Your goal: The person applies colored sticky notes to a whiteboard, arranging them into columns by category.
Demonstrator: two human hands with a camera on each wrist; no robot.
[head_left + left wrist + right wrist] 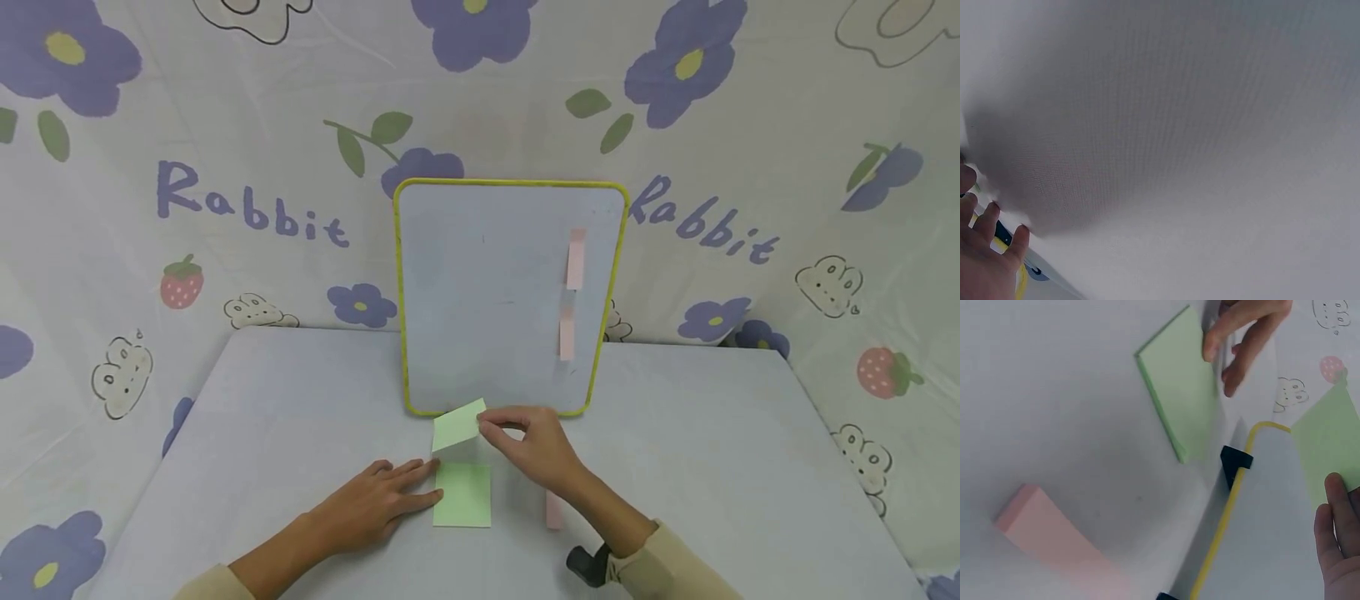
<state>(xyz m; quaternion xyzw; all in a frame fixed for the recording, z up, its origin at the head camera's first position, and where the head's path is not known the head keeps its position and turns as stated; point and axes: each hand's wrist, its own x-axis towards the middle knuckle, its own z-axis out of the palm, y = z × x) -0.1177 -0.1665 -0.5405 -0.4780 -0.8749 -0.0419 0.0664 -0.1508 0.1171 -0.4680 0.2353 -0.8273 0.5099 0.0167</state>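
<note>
A pad of green sticky notes (465, 498) lies flat on the table. At its left edge my left hand (367, 508) touches it, fingers fairly straight and spread. My right hand (542, 450) pinches a single green sticky note (457, 427) between thumb and fingertips, raised above the pad and just in front of the board. In the right wrist view that same note (1329, 434) stands tilted over the right hand's fingertips, while the thick pad (1179, 387) sits by the left hand's fingers. The left wrist view shows mostly tabletop, with the left fingers (986, 225) at its lower left.
A yellow-framed whiteboard (487, 275) stands upright behind the hands. Two pink paper strips, an upper strip (575, 262) and a lower strip (566, 335), are stuck along its right side. A narrow pink pad (553, 511) lies right of the green pad, near my right forearm.
</note>
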